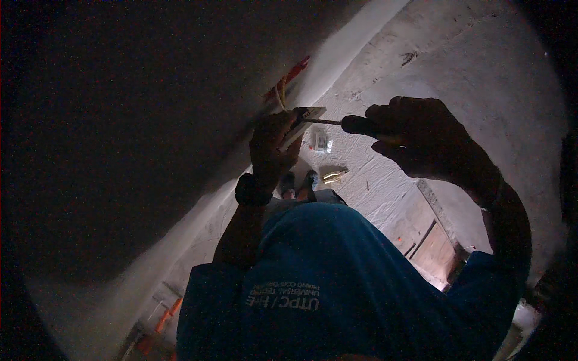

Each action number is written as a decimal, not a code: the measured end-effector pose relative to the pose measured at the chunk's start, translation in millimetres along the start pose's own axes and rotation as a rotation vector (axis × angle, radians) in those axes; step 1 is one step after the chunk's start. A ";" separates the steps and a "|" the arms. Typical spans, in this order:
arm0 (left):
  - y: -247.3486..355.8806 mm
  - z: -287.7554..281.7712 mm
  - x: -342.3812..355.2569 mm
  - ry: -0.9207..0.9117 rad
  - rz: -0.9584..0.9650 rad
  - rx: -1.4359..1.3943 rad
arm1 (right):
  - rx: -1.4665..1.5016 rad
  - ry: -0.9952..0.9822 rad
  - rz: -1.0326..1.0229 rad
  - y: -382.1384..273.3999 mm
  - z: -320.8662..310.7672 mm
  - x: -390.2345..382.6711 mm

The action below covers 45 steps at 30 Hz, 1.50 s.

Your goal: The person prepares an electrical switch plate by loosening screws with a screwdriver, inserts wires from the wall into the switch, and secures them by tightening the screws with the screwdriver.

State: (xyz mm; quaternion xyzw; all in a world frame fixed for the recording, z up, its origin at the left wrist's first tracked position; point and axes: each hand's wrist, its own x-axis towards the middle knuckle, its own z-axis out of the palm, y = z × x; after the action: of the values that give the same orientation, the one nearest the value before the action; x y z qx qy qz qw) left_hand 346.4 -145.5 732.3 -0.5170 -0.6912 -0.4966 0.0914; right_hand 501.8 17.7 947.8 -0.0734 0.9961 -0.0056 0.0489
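Note:
My left hand [271, 141] is closed around a thin whitish electrical fitting [292, 136] close to the wall; it looks like a switch or socket plate, seen nearly edge-on. In my right hand [424, 135] is a screwdriver [356, 125] with a dark handle, gripped by the fingers. Its metal shaft points left and the tip meets the fitting, though the exact contact is too dark to make out. Pale and reddish wires [280, 95] hang between a red-edged opening [295, 70] in the wall and the fitting.
A dim wall [138, 120] fills the left side. On the rough pale floor [373, 174] lie a small clear packet or box [321, 142] and a shiny yellowish object [335, 175], near my feet [308, 180]. A brownish board [435, 253] lies lower right; orange items [168, 316] are lower left.

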 end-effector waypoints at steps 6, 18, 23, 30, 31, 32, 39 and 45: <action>13.8 2.5 0.2 0.049 -0.084 0.007 | -0.021 -0.055 0.073 -4.6 3.0 1.6; 20.4 5.0 -14.0 0.136 -0.494 -0.090 | 0.042 0.053 0.168 -4.1 53.9 -31.1; 14.9 18.5 -16.2 0.116 -0.393 0.018 | 0.168 0.054 0.290 -5.5 59.0 -40.9; 21.4 18.1 3.0 0.002 -0.141 0.151 | 0.113 0.275 0.063 7.4 70.7 -43.8; 23.2 19.4 6.4 -0.003 -0.129 0.151 | 0.123 0.312 0.027 9.7 72.5 -47.2; 24.7 19.6 10.1 -0.115 -0.473 -0.144 | 0.120 0.320 0.035 11.6 71.2 -51.8; 29.4 14.8 16.3 -0.355 -0.668 -0.441 | 0.066 0.281 -0.055 17.3 52.4 -59.9; 19.2 18.5 25.0 -0.483 -0.542 -0.411 | 0.088 0.035 0.059 7.3 21.9 -49.4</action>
State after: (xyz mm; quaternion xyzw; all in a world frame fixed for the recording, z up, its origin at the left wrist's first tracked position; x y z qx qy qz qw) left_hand 357.8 -116.0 750.5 -0.4253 -0.6904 -0.4948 -0.3125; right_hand 551.5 32.1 930.6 -0.0417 0.9973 -0.0490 0.0348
